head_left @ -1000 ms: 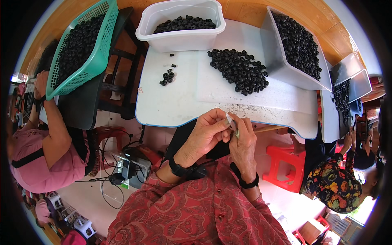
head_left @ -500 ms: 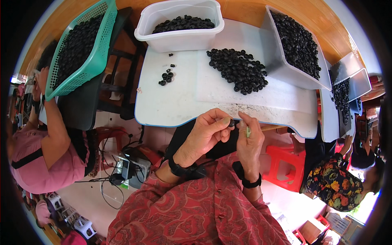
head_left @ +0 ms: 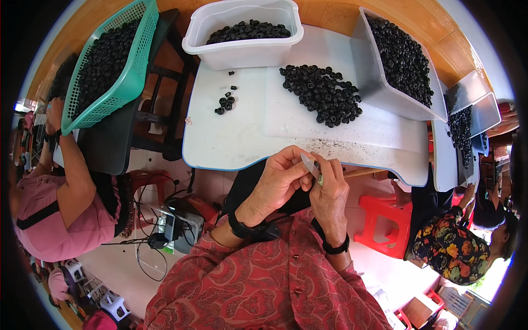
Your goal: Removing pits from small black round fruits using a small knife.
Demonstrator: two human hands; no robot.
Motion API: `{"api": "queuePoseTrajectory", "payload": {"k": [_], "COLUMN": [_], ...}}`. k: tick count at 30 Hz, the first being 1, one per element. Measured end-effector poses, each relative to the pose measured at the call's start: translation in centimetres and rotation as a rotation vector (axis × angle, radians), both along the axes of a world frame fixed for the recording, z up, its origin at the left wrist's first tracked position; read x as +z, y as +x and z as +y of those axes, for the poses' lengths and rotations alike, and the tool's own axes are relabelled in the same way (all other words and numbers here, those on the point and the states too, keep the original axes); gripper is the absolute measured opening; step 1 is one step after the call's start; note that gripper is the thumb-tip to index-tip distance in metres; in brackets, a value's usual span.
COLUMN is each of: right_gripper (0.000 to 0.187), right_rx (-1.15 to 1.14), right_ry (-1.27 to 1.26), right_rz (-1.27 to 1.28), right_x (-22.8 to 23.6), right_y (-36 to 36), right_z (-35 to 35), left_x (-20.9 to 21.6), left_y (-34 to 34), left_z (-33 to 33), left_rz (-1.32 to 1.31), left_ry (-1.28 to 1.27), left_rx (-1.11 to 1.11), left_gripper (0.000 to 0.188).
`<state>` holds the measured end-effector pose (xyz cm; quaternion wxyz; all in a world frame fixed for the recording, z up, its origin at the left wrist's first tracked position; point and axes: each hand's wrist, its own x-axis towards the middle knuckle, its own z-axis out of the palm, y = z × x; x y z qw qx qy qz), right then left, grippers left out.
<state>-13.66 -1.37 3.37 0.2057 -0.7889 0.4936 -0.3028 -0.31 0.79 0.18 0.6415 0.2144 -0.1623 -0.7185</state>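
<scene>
Both my hands meet in front of the table's near edge, above my lap. In my right hand (head_left: 330, 192) is a small knife (head_left: 309, 163) with a pale green handle; its blade points up and left, across the fingertips of my left hand (head_left: 275, 181). My left thumb and fingers are pinched round a small round black part, which the fingers and blade now mostly hide. Beyond my hands, a pile of similar black ring-like parts (head_left: 322, 93) lies on the white table (head_left: 225, 140). To its left sit several loose black parts (head_left: 224, 104).
A white tub (head_left: 242, 53) of black parts stands at the back, a grey bin (head_left: 407, 103) of them at the right. Left is a green basket (head_left: 118, 91) beside a co-worker in pink (head_left: 66, 214). A red stool (head_left: 385, 225) and another person (head_left: 451, 242) are at the right.
My right hand has moved left against my left hand and turned, bringing the knife blade into sight over the left fingertips. The black part, visible before, is now mostly covered.
</scene>
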Motion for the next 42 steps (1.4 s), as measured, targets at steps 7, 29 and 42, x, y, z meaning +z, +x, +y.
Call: {"api": "queuePoseTrajectory", "payload": {"k": [7, 29, 42], "right_gripper": [0.043, 0.016, 0.011], "right_rx": [0.021, -0.157, -0.048], "right_ry": [0.057, 0.427, 0.589], "right_rz": [-0.029, -0.612, -0.770], "right_x": [0.0, -0.7, 1.2], "right_y": [-0.1, -0.3, -0.6], "right_z": [-0.1, -0.6, -0.5], "left_x": [0.0, 0.6, 0.5], "left_y": [0.0, 0.3, 0.3], "left_z": [0.0, -0.1, -0.2], "left_rz": [-0.050, -0.011, 0.066], "left_ry": [0.008, 0.086, 0.081], "left_rx": [0.020, 0.011, -0.065], "left_gripper": [0.009, 0.008, 0.010]}}
